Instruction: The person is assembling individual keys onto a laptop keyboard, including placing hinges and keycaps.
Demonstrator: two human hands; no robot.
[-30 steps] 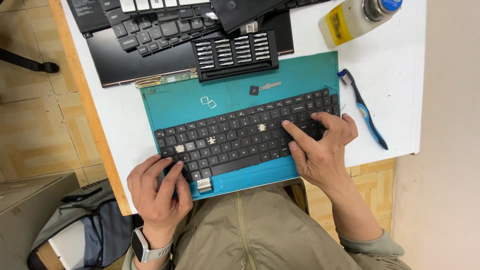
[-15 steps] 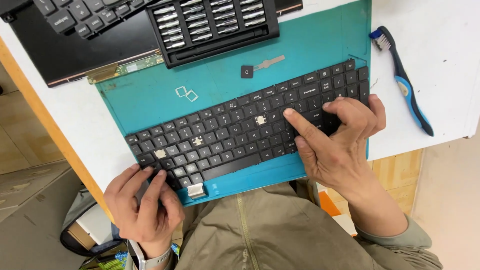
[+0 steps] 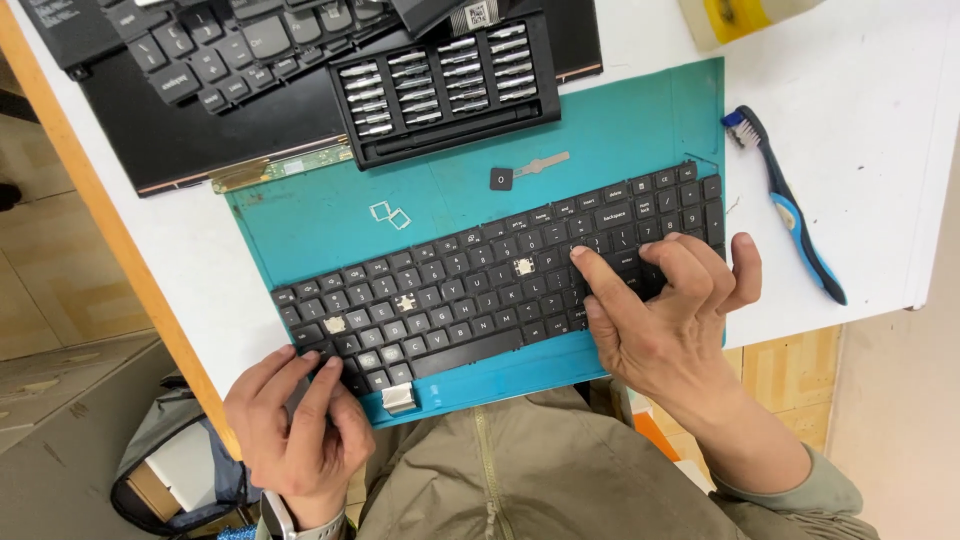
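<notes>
Seen from the head camera, looking straight down: a black detached keyboard (image 3: 500,290) is laid slantwise on a teal mat (image 3: 620,130), which is spread on a white counter (image 3: 870,150). Several keys are missing, so pale sockets are exposed. The right hand (image 3: 670,320) is spread loosely open over the keyboard's right end, with the fingertips (image 3: 585,258) pressed on the keys and nothing gripped. The left hand (image 3: 300,425) is curled at the keyboard's lower left corner, its fingers bent against the edge keys; whether something small is pinched there cannot be told. A black bit case (image 3: 450,90) is set at the mat's top edge, with rows of silver screwdriver bits held in its slots. A loose black keycap (image 3: 501,179) is placed on the mat below the case. A blue and black brush (image 3: 790,215) is laid on the counter to the right. A dismantled black laptop (image 3: 190,110) is seen at the upper left.
</notes>
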